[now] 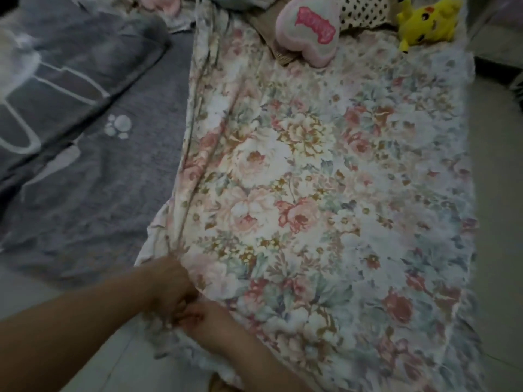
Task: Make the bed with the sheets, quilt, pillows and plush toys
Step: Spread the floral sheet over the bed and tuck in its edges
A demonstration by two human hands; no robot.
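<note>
A floral sheet (325, 179) lies spread over the bed, with a long fold running down its left side. At its near left corner my left hand (169, 281) and my right hand (209, 323) meet, both with fingers curled into the sheet's edge. A grey quilt (93, 171) with white paw prints lies bunched to the left of the sheet. Near the head of the bed rest a pink heart-shaped pillow (308, 26), a polka-dot cushion (362, 9) and a yellow plush toy (427, 21).
Pale floor (498, 222) runs along the right side of the bed and shows at the lower left. A dark object (501, 58) sits at the far right edge. More bedding is heaped at the top left.
</note>
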